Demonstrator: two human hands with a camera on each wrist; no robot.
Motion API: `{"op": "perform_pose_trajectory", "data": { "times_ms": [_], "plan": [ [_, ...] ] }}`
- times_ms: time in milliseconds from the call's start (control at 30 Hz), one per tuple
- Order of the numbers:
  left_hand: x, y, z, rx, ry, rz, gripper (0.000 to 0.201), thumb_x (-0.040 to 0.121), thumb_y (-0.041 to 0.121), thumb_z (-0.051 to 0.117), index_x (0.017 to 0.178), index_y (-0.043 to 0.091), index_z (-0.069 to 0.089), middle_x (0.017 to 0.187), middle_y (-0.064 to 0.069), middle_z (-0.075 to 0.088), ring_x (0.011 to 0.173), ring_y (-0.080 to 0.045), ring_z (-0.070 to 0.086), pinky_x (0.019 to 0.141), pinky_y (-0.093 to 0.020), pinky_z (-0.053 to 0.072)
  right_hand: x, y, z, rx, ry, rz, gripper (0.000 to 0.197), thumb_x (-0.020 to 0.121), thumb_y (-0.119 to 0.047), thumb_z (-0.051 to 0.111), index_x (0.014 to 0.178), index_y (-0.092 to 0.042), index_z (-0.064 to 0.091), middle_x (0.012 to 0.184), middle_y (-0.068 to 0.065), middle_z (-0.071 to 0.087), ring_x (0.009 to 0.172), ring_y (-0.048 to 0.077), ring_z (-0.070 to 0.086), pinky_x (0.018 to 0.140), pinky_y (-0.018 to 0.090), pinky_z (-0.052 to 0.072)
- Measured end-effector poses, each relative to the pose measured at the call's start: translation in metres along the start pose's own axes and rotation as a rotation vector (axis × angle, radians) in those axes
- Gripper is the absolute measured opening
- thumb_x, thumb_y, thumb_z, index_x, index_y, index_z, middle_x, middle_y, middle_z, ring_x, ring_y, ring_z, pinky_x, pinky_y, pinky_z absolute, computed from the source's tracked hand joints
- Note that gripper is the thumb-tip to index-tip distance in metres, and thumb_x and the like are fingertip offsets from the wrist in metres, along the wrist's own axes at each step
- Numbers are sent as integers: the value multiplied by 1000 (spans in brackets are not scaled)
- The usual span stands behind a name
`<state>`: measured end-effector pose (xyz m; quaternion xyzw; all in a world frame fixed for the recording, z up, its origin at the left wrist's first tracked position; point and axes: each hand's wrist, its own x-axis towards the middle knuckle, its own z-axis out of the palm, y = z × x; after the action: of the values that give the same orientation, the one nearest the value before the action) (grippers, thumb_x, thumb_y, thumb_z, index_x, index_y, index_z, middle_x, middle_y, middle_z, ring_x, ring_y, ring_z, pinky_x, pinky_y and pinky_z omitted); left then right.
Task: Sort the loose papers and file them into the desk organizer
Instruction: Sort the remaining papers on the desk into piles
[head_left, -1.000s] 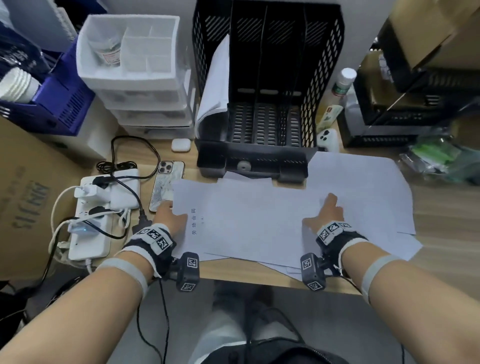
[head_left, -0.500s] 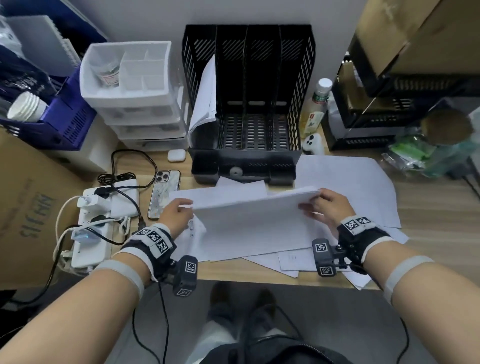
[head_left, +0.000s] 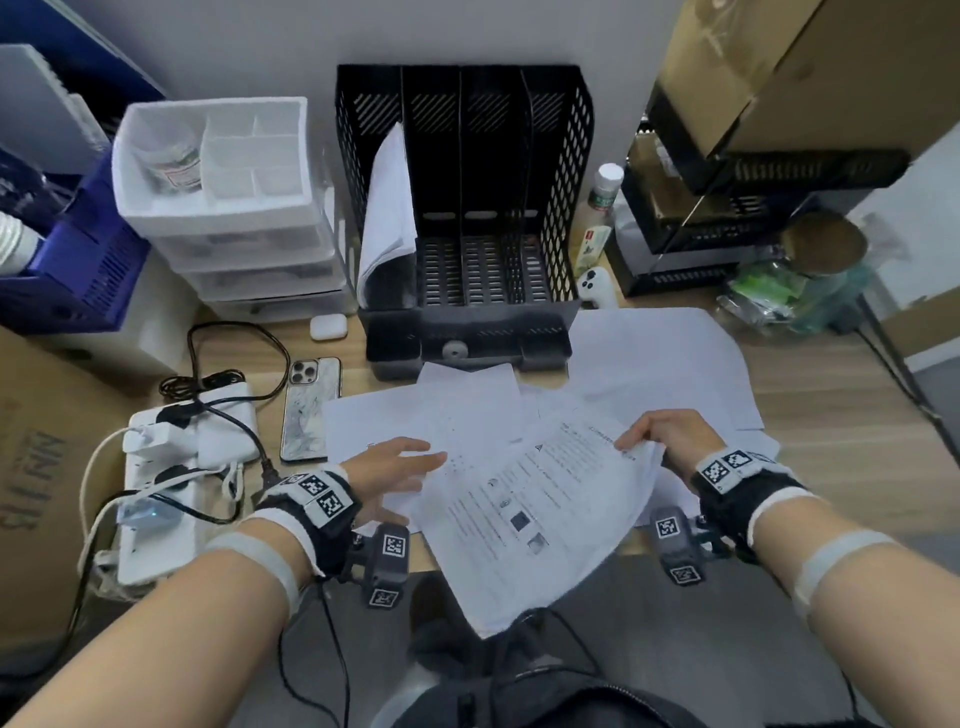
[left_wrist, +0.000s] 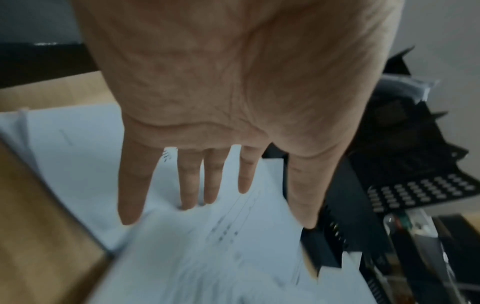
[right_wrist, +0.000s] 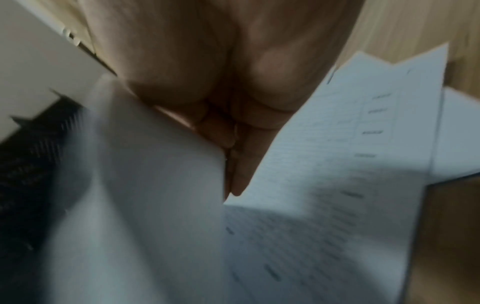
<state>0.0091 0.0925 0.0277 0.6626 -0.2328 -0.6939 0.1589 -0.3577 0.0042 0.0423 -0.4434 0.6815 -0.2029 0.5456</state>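
Note:
My right hand pinches the far edge of a printed sheaf of papers, turned face up and hanging over the desk's front edge; the same sheaf shows blurred under the right hand. My left hand is flat with straight fingers over the loose papers on the desk, holding nothing. The black mesh desk organizer stands behind them. Its leftmost slot holds curled white sheets; the other slots hold nothing.
More loose sheets lie right of the organizer's base. A phone, earbud case and power strip with cables sit left. White drawers stand back left; a bottle and black trays back right.
The sheaf both hands lifted has been flipped printed side up and pulled toward me by the right hand. The left hand let go and now hovers flat over the pile.

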Motion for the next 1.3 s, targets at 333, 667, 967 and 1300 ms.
{"op": "perform_pose_trajectory", "data": {
  "times_ms": [333,667,967,1300],
  "plan": [
    [31,-10,27,682,80,219,57,86,29,77,137,19,54,133,-12,61,104,-19,56,95,-29,45,-13,46,11,-290,18,-151,48,72,21,41,85,-12,73,96,8,77,100,22,71,96,32,53],
    [45,18,53,717,86,319,75,90,32,72,153,18,34,144,-12,54,127,-27,55,105,-33,42,-33,6,7,-118,-107,-284,54,80,18,53,121,-15,63,116,5,71,113,13,65,96,27,54],
    [42,28,48,630,45,422,26,94,38,63,104,15,66,107,-3,72,101,-26,68,97,-46,52,-36,-19,2,159,-174,-239,46,83,18,54,120,-6,67,111,12,74,104,14,69,89,23,55],
    [44,2,17,85,41,296,35,78,47,66,105,26,65,105,-15,78,100,-39,74,95,-60,54,-21,18,43,263,-8,158,19,94,-6,60,108,6,65,96,22,67,77,30,66,70,34,62]
  ]
}}
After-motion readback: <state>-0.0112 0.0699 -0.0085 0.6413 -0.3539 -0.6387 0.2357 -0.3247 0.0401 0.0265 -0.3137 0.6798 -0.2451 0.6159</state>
